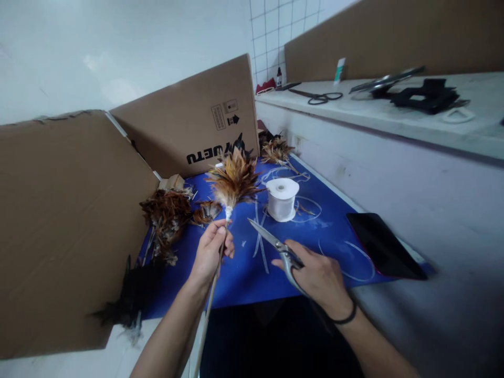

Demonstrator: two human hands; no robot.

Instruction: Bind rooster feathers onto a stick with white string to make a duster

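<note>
My left hand (214,243) is closed around the thin stick of a feather duster (235,178), just below a white wrapping that binds the quills. Its brown and golden feathers fan out above, and the stick runs down toward me. In my right hand (321,270) is a pair of metal scissors (271,236), gripped by the handles, blades pointing up and left toward the duster but apart from it. The blades look closed. Behind the scissors a spool of white ribbon (282,199) stands upright on the blue mat (244,283).
Brown feather bundles (169,215) and black feathers (134,294) lie at the left, beside cardboard panels (189,115). Another feather bundle (276,150) is at the back. A black tablet-like slab (384,247) lies at right. The ledge holds black-handled scissors (321,98) and a glue stick (339,71).
</note>
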